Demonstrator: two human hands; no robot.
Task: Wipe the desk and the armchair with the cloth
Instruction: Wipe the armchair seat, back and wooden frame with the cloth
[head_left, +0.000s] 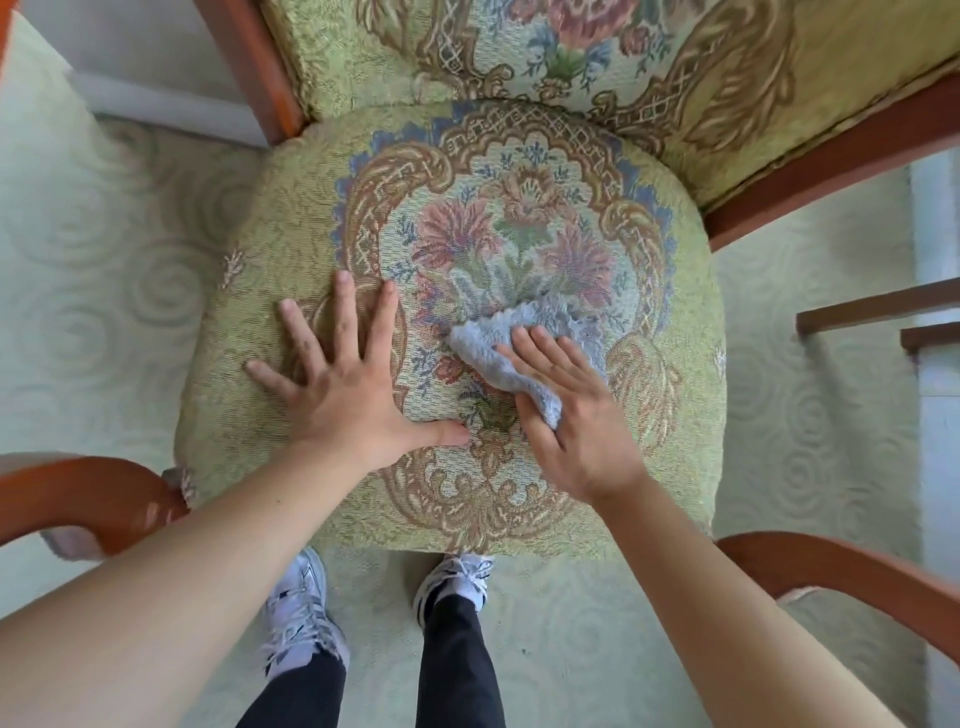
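My 2 sneakers (457, 577) stand on pale swirl-patterned carpet (104, 291). On the armchair seat (291, 218) my left hand (343, 384) lies spread flat — my right hand (571, 415) presses the fluffy grey-blue cloth (493, 343), fingers straight, onto the floral tapestry. Wooden armrests (93, 499) flank me — backrest (675, 47) beyond.

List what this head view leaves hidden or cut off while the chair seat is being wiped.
- Desk: not identifiable in the head view.
- Green floral tapestry armchair: backrest top cut off by the upper edge.
- Fluffy grey-blue cloth: near part hidden under the right hand.
- Seat fabric beneath the flat left hand: covered by the palm.
- Dirt on the seat: too fine to tell.
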